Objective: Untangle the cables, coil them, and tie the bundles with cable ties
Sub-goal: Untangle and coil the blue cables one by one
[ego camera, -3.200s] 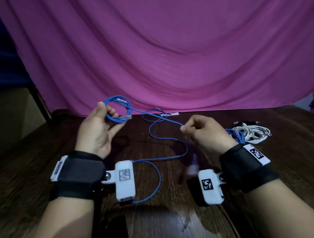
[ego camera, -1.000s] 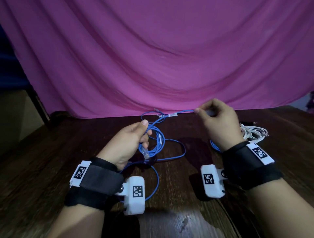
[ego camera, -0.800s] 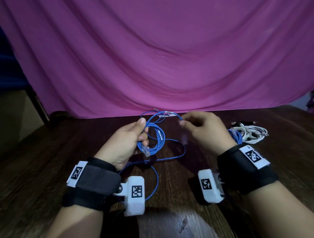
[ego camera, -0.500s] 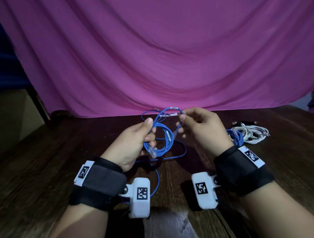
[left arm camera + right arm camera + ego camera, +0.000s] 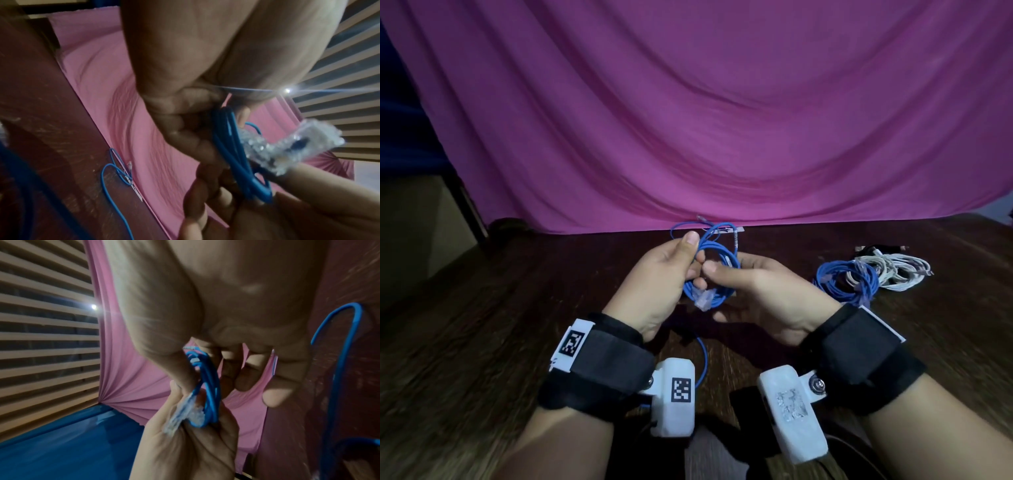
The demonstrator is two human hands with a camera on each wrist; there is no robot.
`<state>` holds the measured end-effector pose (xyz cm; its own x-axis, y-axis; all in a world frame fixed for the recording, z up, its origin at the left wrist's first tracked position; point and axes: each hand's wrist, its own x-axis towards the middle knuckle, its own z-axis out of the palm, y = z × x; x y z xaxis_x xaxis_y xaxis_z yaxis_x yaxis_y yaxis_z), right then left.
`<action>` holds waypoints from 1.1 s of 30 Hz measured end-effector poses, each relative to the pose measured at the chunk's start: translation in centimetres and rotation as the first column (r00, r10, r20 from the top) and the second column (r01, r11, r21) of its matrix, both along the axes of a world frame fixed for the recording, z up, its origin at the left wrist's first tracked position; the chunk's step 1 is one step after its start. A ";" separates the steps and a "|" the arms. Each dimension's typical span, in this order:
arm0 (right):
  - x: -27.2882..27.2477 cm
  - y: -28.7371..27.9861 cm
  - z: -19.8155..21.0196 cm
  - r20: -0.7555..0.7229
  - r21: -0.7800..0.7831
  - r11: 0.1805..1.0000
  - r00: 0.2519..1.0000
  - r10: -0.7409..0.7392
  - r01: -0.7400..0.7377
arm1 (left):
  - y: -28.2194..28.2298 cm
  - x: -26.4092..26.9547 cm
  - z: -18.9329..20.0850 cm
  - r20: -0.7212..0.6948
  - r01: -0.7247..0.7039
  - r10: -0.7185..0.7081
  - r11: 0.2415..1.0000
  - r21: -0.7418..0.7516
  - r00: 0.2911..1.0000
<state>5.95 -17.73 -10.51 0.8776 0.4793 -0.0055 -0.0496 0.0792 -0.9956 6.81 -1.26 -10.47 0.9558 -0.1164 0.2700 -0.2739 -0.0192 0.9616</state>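
A blue network cable is wound into a small coil held above the dark wooden table. My left hand grips the coil's left side between thumb and fingers. My right hand pinches the coil from the right, thumb in front and fingers behind. A clear plug hangs at the coil's bottom. The left wrist view shows the coil and plug close up. In the right wrist view the coil runs between my thumb and fingers. A blue tail trails below my hands.
A coiled blue cable and a white cable bundle lie at the right of the table. A loose blue cable with a clear plug lies at the table's back edge, by the pink curtain.
My right hand drew cable out to the right, then brought it back onto the coil and now meets the left hand. The left hand shifted toward the middle, and the coil has more loops.
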 end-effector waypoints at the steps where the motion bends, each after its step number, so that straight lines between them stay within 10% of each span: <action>1: 0.0 0.1 -0.1 0.003 0.004 1.000 1.000 -0.010 0.010 | 0.0 0.0 0.0 0.011 0.000 0.000 1.000 0.020 1.000; 10: -0.1 0.1 -0.1 0.026 -0.278 0.948 0.988 -0.153 0.154 | 0.3 -0.1 0.2 0.095 0.007 -0.022 0.987 0.159 0.995; 23: -0.1 0.3 -0.7 -0.185 -0.082 0.996 0.983 0.004 -0.019 | 1.2 0.4 0.4 0.285 -0.261 0.182 0.928 0.268 0.941; 27: 0.1 0.3 -0.6 0.113 -0.197 0.974 0.989 -0.094 0.115 | 2.6 1.2 1.2 0.140 -0.400 0.407 0.913 -0.076 0.903; 30: 0.3 0.7 -0.6 0.291 -0.213 0.921 0.921 -0.260 0.328 | 1.8 0.8 1.2 -0.047 -0.238 0.238 0.897 -0.372 0.970; 33: 0.5 0.8 -0.7 0.167 0.047 0.882 0.867 -0.470 0.469 | 0.0 0.4 1.3 -0.120 -0.091 0.031 0.841 -0.534 0.992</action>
